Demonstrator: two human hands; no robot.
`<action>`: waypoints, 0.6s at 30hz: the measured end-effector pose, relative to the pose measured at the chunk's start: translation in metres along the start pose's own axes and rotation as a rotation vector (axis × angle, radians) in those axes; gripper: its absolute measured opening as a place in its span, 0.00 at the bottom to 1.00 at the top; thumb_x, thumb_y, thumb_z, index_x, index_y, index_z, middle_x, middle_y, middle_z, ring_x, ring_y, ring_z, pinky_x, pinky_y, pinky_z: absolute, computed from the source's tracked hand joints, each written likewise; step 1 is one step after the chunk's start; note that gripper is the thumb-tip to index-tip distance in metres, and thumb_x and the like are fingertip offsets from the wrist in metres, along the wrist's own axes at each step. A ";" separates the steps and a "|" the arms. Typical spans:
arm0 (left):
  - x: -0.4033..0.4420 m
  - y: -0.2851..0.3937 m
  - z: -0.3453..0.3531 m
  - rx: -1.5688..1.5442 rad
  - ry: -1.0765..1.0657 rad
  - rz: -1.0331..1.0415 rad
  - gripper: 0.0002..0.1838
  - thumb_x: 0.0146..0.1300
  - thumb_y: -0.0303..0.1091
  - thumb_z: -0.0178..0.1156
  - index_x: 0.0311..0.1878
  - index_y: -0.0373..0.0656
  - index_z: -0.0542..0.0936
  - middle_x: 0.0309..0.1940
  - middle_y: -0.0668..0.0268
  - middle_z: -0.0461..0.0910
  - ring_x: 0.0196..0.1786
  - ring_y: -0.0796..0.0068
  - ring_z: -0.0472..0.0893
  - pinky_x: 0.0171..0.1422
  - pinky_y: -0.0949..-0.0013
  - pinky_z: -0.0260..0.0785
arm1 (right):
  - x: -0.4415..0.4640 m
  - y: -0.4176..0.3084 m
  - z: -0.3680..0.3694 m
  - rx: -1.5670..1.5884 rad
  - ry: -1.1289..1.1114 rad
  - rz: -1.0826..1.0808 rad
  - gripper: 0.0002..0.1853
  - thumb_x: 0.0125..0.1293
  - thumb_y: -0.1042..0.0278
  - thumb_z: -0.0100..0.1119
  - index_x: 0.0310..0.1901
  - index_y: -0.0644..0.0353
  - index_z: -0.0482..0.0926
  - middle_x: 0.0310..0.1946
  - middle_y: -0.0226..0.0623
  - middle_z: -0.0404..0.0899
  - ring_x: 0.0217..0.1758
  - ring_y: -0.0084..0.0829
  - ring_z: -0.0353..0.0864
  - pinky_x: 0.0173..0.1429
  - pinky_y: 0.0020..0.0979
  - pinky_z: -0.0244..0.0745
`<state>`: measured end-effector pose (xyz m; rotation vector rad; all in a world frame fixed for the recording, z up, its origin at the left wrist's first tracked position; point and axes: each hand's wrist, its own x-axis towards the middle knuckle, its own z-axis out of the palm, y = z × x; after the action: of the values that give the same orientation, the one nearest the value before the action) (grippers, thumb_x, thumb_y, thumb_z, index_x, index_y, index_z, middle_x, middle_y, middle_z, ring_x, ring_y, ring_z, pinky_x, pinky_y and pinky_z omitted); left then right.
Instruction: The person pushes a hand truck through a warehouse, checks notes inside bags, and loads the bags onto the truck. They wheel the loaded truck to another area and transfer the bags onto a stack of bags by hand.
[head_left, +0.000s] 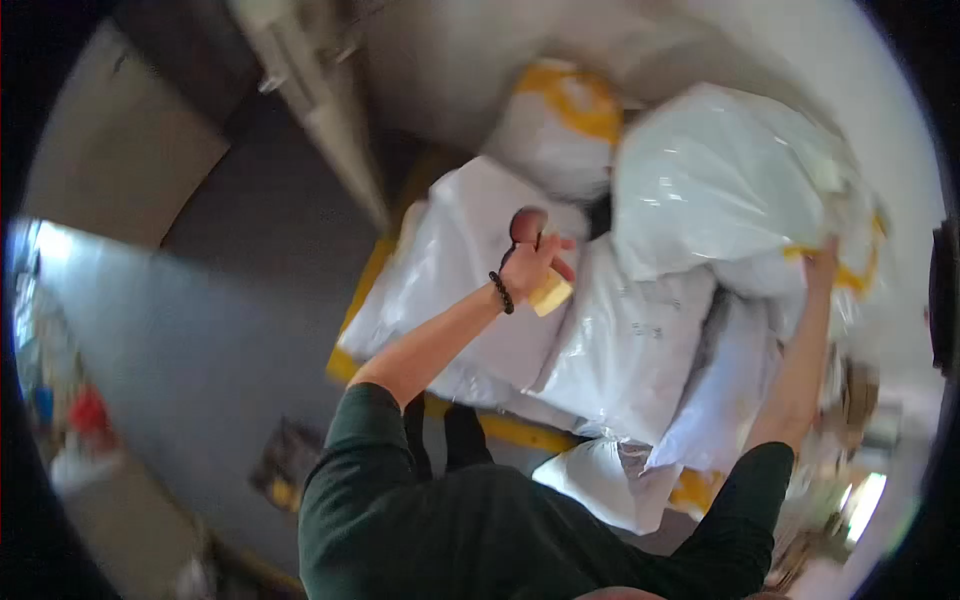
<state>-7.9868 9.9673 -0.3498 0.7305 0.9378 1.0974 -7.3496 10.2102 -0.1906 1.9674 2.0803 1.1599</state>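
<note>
My left hand (532, 268), with a dark bead bracelet at the wrist, is closed over the middle of the pile. It holds a pale yellow block (551, 294) and a dark, reddish round thing (528, 225) whose kind I cannot make out. Below it lie a white plastic sack (480, 250) and another with small dark print (630, 340). At the right, my right hand (822, 260) grips the side of a large, full white plastic bag (725, 190) on top of the pile. Its fingertips are partly hidden by the plastic.
The sacks rest on a yellow-edged base (345, 368). A white and yellow bag (565, 125) stands at the back by the wall. Another white bag (605, 485) lies near my body. Left is grey floor (270, 330) with a blurred dark object (287, 462); a door edge (310, 100) juts in.
</note>
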 end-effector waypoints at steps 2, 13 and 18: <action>-0.063 -0.016 -0.040 0.116 0.096 -0.126 0.22 0.72 0.50 0.41 0.50 0.42 0.75 0.25 0.67 0.81 0.25 0.80 0.77 0.30 0.74 0.68 | 0.007 -0.010 0.038 -0.024 0.045 -0.119 0.41 0.55 0.53 0.65 0.65 0.69 0.61 0.69 0.55 0.53 0.73 0.49 0.52 0.74 0.43 0.49; -0.401 -0.198 -0.147 0.233 1.331 -0.241 0.15 0.65 0.34 0.47 0.40 0.36 0.80 0.28 0.59 0.83 0.25 0.72 0.80 0.31 0.67 0.72 | -0.195 -0.229 -0.068 1.109 0.197 0.411 0.25 0.68 0.49 0.44 0.37 0.68 0.77 0.30 0.48 0.82 0.36 0.42 0.80 0.36 0.42 0.73; -0.489 -0.281 -0.130 0.267 1.516 -0.437 0.20 0.69 0.48 0.47 0.40 0.43 0.82 0.25 0.58 0.82 0.31 0.67 0.82 0.37 0.65 0.72 | -0.304 -0.401 -0.170 1.493 -0.429 0.251 0.21 0.67 0.50 0.45 0.36 0.63 0.74 0.29 0.38 0.77 0.28 0.29 0.74 0.31 0.31 0.70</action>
<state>-8.0715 9.4220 -0.5221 -0.2869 2.4034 1.0292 -7.7154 9.9000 -0.4188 2.4676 2.6091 -1.2320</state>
